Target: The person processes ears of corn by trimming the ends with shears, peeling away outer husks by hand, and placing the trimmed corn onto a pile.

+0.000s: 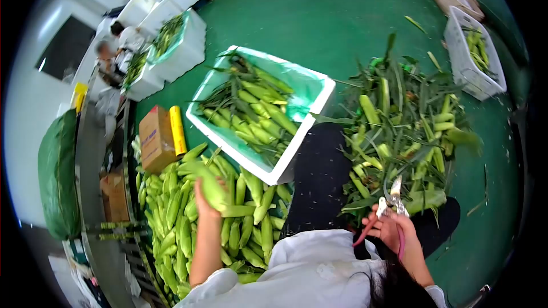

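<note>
My left hand [206, 204] is closed around a green ear of corn in its husk [210, 187], slightly blurred, above a big pile of husked-over corn ears [182, 222]. In my right hand [393, 231] is a pair of pruning shears [395, 193] with red handles, its metal blades pointing up and away from me. The shears are over the near edge of a heap of cut leaves, husks and stalk ends [399, 120]. Between my hands, farther out, a white foam box [268, 177] with a green plastic liner holds several ears of corn.
A cardboard box [157, 141] and a yellow roll [177, 131] stand at the pile's far edge. White crates with corn [188, 51] are at back left, another white crate [474, 82] at right. Two people sit at far left. A green sack [57, 177] lies left.
</note>
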